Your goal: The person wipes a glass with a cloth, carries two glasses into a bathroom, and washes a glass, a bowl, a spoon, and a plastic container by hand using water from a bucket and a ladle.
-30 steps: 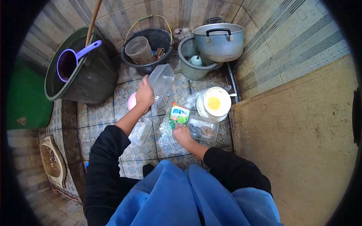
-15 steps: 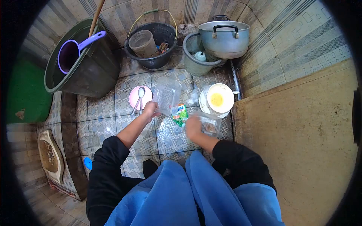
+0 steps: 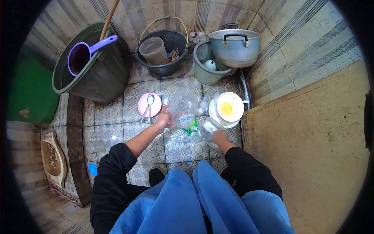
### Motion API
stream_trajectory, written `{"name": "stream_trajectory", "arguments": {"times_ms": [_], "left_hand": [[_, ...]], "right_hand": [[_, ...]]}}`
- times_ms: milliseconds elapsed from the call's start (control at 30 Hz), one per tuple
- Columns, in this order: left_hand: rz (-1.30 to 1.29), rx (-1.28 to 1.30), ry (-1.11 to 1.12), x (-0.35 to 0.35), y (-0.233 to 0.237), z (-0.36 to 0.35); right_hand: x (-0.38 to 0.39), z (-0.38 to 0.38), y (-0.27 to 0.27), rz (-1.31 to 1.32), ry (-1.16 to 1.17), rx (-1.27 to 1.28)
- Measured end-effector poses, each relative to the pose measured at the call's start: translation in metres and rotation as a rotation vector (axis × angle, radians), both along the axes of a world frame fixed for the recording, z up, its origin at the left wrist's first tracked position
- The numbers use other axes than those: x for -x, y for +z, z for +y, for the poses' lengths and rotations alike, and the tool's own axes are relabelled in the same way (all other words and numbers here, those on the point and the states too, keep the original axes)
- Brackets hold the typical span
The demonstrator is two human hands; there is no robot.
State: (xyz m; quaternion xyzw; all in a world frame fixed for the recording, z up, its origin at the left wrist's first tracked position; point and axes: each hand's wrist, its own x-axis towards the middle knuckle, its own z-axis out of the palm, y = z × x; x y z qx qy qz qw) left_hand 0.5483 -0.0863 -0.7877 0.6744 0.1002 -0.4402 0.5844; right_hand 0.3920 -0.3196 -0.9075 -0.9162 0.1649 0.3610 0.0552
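1. Far off to the left of the left hand [image 3: 165,119], a green bucket [image 3: 91,76] stood by the wall. A purple dipper [image 3: 82,56] rested on its rim and a wooden stick [image 3: 110,17] leaned out of it.
2. Just left of that hand, a pink plate [image 3: 155,111] lay on the tiled floor [image 3: 113,132] with spoons [image 3: 148,106] across it.
3. The left hand was closed on the near edge of a clear plastic box [image 3: 182,104], which it held tilted just beyond the fingers.
4. Between the two hands, partly under the box, a green sachet [image 3: 191,125] lay on the wet tiles.
5. The right hand [image 3: 219,136] was curled around a clear tray [image 3: 207,128], which tipped up at its left side. What the tray held was too blurred to tell.
6. Just beyond the right hand, a white bowl [image 3: 234,99] with a yellow smear sat on white plates [image 3: 212,114].
7. Well beyond both hands, by the wall, stood a black bucket [image 3: 171,68] and a grey basin [image 3: 204,74], with a metal pot [image 3: 235,48] resting on the basin.
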Motion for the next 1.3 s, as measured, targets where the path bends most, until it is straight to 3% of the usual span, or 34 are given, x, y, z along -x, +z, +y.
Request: {"name": "stream_trajectory", "arguments": {"times_ms": [33,67,133,167,233,300,367,400,467,533,600,633,667,767,800,833,933,1000,1067,1133,1200,1233,1267,1300], "left_hand": [[-0.059,-0.003,0.047,0.002,0.001,-0.002],[-0.072,-0.007,0.051,0.004,0.005,0.000],[-0.858,-0.497,-0.251,0.005,0.014,0.001],[-0.923,-0.546,-0.237,0.005,0.029,-0.003],[-0.992,-0.578,-0.223,0.009,0.064,-0.012],[-1.023,-0.584,-0.225,0.007,0.093,-0.023],[-1.051,-0.506,-0.183,0.006,0.108,-0.031],[-1.060,-0.426,-0.139,0.006,0.114,-0.034],[-1.093,-0.384,-0.093,0.008,0.121,-0.043],[-0.982,-0.415,-0.020,0.015,0.131,-0.044],[-1.038,-0.395,-0.021,0.016,0.122,-0.036],[-0.696,-0.002,0.172,0.018,0.122,-0.034],[-0.328,0.378,0.347,0.019,0.121,-0.032],[-0.162,0.498,0.291,0.010,0.121,-0.017],[-0.090,0.560,0.223,0.009,0.123,-0.015],[-0.117,0.492,0.312,0.015,0.122,-0.018],[-0.031,0.552,0.218,0.014,0.103,-0.017],[0.013,0.502,0.164,0.016,0.110,-0.019],[0.190,0.421,0.119,0.029,0.118,-0.024],[0.217,0.512,0.058,0.038,0.114,-0.028],[0.236,0.596,0.130,0.036,0.110,-0.030],[0.214,0.624,0.166,0.032,0.110,-0.026],[0.215,0.624,0.168,0.027,0.111,-0.022],[0.203,0.655,0.173,0.023,0.112,-0.017]], "right_hand": [[-0.004,-0.001,-0.012,0.059,0.127,0.071],[-0.017,0.005,0.009,0.046,0.132,0.068],[-0.056,0.023,0.085,0.422,0.159,0.262],[-0.072,0.018,0.052,0.532,0.225,0.450],[-0.099,0.023,0.134,0.121,0.281,0.252],[-0.122,0.036,0.208,-0.308,0.025,0.163],[-0.143,0.036,0.242,-0.594,-0.091,-0.112],[-0.148,0.038,0.246,-0.610,-0.083,-0.116],[-0.161,0.044,0.245,-0.883,-0.061,-0.533],[-0.172,0.065,0.225,-0.987,-0.002,-0.699],[-0.172,0.085,0.200,-1.116,-0.291,-1.422],[-0.162,0.088,0.202,-0.962,-0.415,-1.625],[-0.158,0.093,0.205,-0.938,-0.404,-1.663],[-0.144,0.102,0.211,-0.786,-0.390,-1.643],[-0.140,0.110,0.212,-0.617,-0.606,-1.705],[-0.137,0.116,0.213,-0.443,-0.818,-1.749],[-0.135,0.124,0.188,-0.495,-0.834,-1.641],[-0.140,0.122,0.181,-0.607,-0.777,-1.564],[-0.143,0.100,0.188,-0.784,-0.443,-0.997],[-0.144,0.092,0.193,-0.764,-0.533,-0.996],[-0.140,0.100,0.194,-1.408,-0.249,-1.027],[-0.132,0.100,0.194,-1.204,-0.045,-0.917],[-0.130,0.100,0.197,-1.202,-0.045,-0.917],[-0.129,0.101,0.200,-1.196,0.120,-0.784]]}}
